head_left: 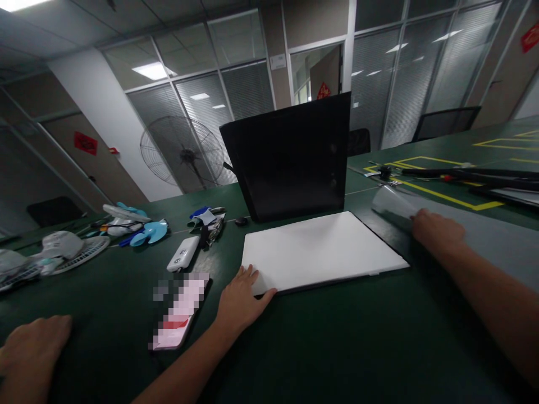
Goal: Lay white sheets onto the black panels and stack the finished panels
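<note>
At the far left edge of the dark green table (345, 348), another person's hand (31, 342) rests flat on the surface, well apart from the work. Behind it lie a white round fan grille (82, 252) and a light blue plastic fan blade (149, 231), with a white rectangular device (183, 253) nearer the middle and a phone with a blurred screen (181, 311) just in front of it. The person's left hand (242, 297) lies with fingers spread and palm down, its thumb and fingertips touching the near left corner of the flat white rectangular panel (320, 249), which lies on the table in the centre. A black upright rectangular panel (295, 157) stands just behind the white one, leaning slightly. To the right, the person's right hand (435, 230) is laid over the end of a grey translucent rolled sheet (391, 205) that lies on the table just beyond the white panel's right corner; the fingers curl down over it, though I cannot tell whether they actually grip it. Yellow tape lines (446, 196) cross the table farther back.
</note>
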Tool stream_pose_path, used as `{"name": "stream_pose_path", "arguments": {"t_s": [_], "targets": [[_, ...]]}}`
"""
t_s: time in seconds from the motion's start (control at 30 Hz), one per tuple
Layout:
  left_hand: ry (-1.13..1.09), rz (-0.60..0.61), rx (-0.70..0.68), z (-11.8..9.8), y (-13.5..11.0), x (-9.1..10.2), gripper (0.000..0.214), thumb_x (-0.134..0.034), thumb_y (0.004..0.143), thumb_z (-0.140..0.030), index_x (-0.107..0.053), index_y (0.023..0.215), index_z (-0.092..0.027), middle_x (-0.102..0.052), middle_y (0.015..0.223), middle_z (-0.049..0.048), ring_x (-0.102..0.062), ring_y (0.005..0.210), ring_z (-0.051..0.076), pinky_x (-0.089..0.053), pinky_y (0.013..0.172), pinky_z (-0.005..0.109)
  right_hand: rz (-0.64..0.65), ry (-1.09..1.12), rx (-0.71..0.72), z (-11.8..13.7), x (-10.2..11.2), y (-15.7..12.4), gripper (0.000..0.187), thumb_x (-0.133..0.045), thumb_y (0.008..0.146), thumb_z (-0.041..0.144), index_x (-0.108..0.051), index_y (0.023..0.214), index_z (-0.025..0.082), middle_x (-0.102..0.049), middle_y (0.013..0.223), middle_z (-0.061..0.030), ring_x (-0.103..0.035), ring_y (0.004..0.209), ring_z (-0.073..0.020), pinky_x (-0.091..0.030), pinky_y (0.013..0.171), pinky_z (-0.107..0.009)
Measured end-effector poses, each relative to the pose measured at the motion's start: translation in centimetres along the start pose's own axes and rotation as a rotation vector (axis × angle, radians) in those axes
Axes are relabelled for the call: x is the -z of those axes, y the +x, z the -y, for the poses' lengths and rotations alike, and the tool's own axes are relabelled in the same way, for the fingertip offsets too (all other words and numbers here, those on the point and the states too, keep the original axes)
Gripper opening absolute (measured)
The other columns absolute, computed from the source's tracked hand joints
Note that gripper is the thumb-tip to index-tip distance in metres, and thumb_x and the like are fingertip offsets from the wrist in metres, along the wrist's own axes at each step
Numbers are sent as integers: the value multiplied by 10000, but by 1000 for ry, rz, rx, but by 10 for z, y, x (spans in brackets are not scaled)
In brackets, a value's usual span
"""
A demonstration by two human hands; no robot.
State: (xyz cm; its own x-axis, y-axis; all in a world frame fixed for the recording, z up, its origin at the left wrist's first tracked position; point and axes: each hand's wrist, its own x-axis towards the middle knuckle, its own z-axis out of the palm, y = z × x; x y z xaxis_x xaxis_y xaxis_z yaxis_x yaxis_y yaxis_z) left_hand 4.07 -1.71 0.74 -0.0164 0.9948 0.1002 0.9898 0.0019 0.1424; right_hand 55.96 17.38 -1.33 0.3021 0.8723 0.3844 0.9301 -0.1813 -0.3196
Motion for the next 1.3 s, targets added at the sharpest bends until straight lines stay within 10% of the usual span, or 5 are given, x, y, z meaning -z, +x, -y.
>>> {"name": "stream_pose_path", "arguments": {"t_s": [0.3,0.53,0.93,1.1,1.3], "targets": [[-11,-14,-13,-1,2,-1,709,-531,900,-674,-588,1409,-183,-504,1534,135,-408,1462,365,-399,1151,552,-118,83,116,119,46,-67,673,-121,1031,537,-395,1476,113,-665,1147,-254,-680,974,-371,-520,822,-515],[-166,-85,22,10,4,-2,633,-264,1041,-561,-483,1482,-163,-559,1494,129,-559,1354,298,-428,1130,466,239,169,843,182,15,-146,592,-292,1043,499,-503,1477,155,-530,1473,-163,-541,1318,-325,-453,1082,-528],[-15,-71,-36,6,7,0,486,-549,960,-461,-608,1389,-241,-517,1540,60,-494,1407,305,-424,1151,473,630,324,986,186,20,-161,786,-432,973,665,-215,1637,304,-41,1697,-39,-177,1545,-275,-284,1241,-488],[43,-75,-67,10,10,-1,397,-473,998,-284,-666,1336,-199,-588,1473,67,-550,1361,270,-423,1168,440,534,282,1110,175,16,-143,793,-570,922,631,-323,1604,309,-145,1686,-55,-131,1552,-305,-90,1269,-579],[119,-69,-118,12,10,-5,466,-430,964,-117,-629,1382,-169,-563,1495,86,-527,1389,265,-438,1163,432,556,191,1097,156,4,-125,784,-561,882,724,-436,1549,332,-270,1652,-83,-278,1499,-373,-269,1198,-632]]}}
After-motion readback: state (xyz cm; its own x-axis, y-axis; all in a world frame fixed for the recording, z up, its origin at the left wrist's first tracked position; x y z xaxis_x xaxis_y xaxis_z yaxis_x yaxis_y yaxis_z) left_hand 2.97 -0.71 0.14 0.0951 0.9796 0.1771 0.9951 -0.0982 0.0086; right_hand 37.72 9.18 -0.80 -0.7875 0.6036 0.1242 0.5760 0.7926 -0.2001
